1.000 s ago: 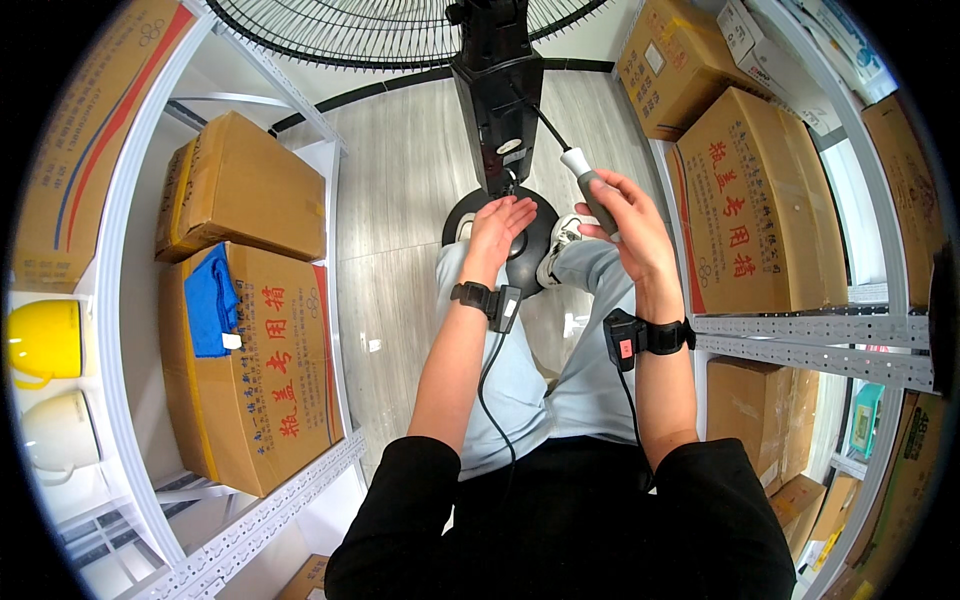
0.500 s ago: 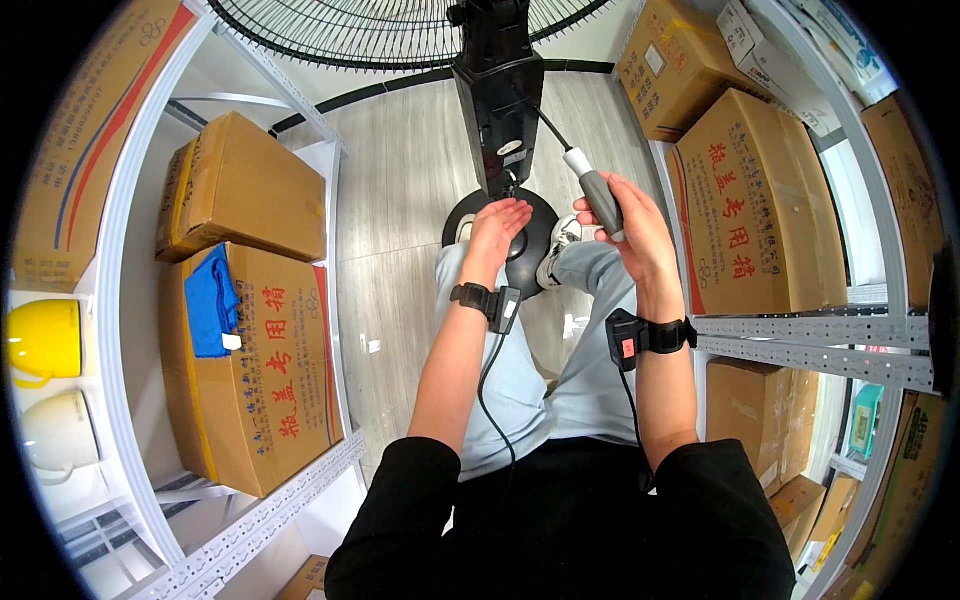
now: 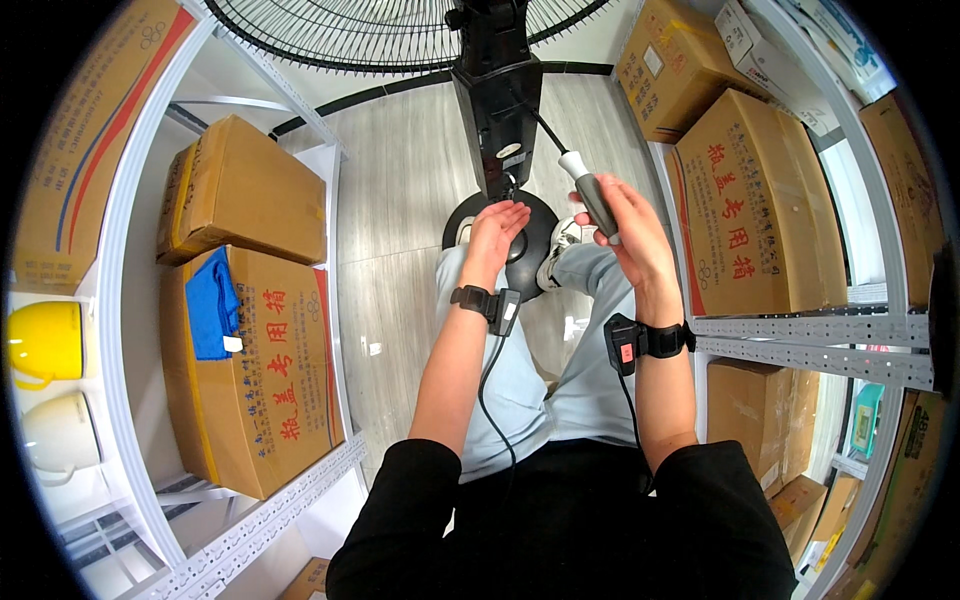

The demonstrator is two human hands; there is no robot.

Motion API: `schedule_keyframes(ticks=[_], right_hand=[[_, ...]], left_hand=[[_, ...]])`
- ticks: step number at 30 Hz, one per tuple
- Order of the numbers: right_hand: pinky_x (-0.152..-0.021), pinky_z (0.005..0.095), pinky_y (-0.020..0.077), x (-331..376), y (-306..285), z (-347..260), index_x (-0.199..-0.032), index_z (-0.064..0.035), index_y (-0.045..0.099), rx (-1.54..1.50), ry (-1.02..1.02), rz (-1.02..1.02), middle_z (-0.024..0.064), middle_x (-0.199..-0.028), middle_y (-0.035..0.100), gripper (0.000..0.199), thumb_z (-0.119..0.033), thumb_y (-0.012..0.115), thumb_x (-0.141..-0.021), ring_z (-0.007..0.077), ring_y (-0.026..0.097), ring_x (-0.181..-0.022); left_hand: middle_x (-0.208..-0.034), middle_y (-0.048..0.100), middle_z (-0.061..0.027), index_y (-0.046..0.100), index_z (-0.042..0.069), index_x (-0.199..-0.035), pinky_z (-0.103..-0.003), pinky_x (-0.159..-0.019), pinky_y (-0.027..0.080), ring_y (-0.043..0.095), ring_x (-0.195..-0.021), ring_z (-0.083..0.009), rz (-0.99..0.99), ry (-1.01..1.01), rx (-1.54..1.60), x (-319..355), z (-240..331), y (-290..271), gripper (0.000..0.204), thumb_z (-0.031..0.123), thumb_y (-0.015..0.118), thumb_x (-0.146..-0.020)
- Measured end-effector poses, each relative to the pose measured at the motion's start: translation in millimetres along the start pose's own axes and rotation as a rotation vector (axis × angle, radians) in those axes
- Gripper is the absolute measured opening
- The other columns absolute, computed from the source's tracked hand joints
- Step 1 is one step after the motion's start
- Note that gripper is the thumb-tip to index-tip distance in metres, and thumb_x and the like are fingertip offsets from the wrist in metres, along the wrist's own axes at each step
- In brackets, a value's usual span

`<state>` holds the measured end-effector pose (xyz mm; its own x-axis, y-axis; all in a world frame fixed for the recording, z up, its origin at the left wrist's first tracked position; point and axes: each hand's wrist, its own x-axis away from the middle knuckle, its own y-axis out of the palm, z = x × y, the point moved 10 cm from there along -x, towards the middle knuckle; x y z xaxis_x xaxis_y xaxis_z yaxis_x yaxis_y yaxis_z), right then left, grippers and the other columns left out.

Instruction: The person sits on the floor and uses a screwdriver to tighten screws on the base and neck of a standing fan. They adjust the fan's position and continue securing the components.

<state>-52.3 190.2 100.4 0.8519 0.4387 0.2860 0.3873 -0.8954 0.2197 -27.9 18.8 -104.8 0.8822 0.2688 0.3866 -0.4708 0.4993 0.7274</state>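
Observation:
In front of me stands a black fan, its motor housing and neck (image 3: 500,120) hanging down toward a round black base (image 3: 545,215) on the floor. My right hand (image 3: 635,228) grips a screwdriver (image 3: 597,203) by its grey and white handle. The dark shaft slants up and left, its tip at the side of the fan's housing. My left hand (image 3: 496,238) is just below the housing's lower end, fingers stretched out and slightly cupped. I see nothing in it, though part of the palm is hidden.
Metal shelves flank me. Cardboard boxes (image 3: 250,370) fill the left one, a blue cloth (image 3: 212,305) on top, with yellow (image 3: 45,345) and white mugs (image 3: 62,435) beside. More boxes (image 3: 760,200) stand at right. The fan's wire guard (image 3: 350,40) spans the top.
The screwdriver's handle has shifted slightly up and left in my right hand, which moved a little with it. The left hand has barely moved.

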Motion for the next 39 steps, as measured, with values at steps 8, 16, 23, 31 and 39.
schedule_keyframes(ticks=[8,16,23,31,39], right_hand=[[-0.058,0.0218,0.0474,-3,-5,2,-0.118,-0.0016,0.054,-0.030,-0.002,-0.011,0.0103,-0.100,0.064,0.035,-0.024,0.058,-0.092,0.0139,0.065,-0.075],[-0.054,0.0232,0.0474,0,-4,-2,-0.117,-0.0016,0.054,0.111,-0.102,0.122,0.0102,-0.092,0.065,0.036,-0.031,0.054,-0.095,0.0149,0.066,-0.074],[-0.059,0.0237,0.0507,-5,-1,6,-0.118,-0.0008,0.052,-0.071,0.037,-0.064,0.0091,-0.099,0.061,0.040,-0.030,0.059,-0.092,0.0154,0.066,-0.075],[-0.055,0.0218,0.0469,0,-4,-1,-0.121,-0.0027,0.050,0.001,-0.034,0.074,0.0087,-0.099,0.061,0.039,-0.026,0.060,-0.092,0.0150,0.067,-0.079],[-0.058,0.0223,0.0477,-3,-6,2,-0.122,-0.0025,0.050,0.026,0.009,0.002,0.0095,-0.099,0.063,0.038,-0.026,0.059,-0.092,0.0158,0.067,-0.078]], left_hand=[[-0.113,0.056,-0.0262,0.044,-0.009,-0.112,-0.043,-0.095,0.050,0.060,-0.106,-0.0357,-0.004,0.000,-0.016,0,0,1,0.023,-0.006,0.046,-0.090],[-0.112,0.058,-0.0294,0.042,-0.007,-0.112,-0.044,-0.092,0.052,0.061,-0.103,-0.0369,-0.050,0.002,-0.039,4,2,11,0.020,0.000,0.045,-0.093],[-0.109,0.060,-0.0281,0.044,-0.005,-0.108,-0.043,-0.087,0.054,0.064,-0.099,-0.0362,-0.055,-0.027,-0.086,11,4,15,0.020,0.010,0.048,-0.096],[-0.105,0.062,-0.0264,0.045,-0.004,-0.107,-0.042,-0.082,0.056,0.066,-0.094,-0.0344,-0.043,-0.042,-0.120,7,1,11,0.021,0.013,0.051,-0.096],[-0.103,0.063,-0.0252,0.046,-0.004,-0.107,-0.041,-0.080,0.056,0.066,-0.092,-0.0333,-0.038,-0.046,-0.140,7,-1,10,0.023,0.016,0.052,-0.096]])
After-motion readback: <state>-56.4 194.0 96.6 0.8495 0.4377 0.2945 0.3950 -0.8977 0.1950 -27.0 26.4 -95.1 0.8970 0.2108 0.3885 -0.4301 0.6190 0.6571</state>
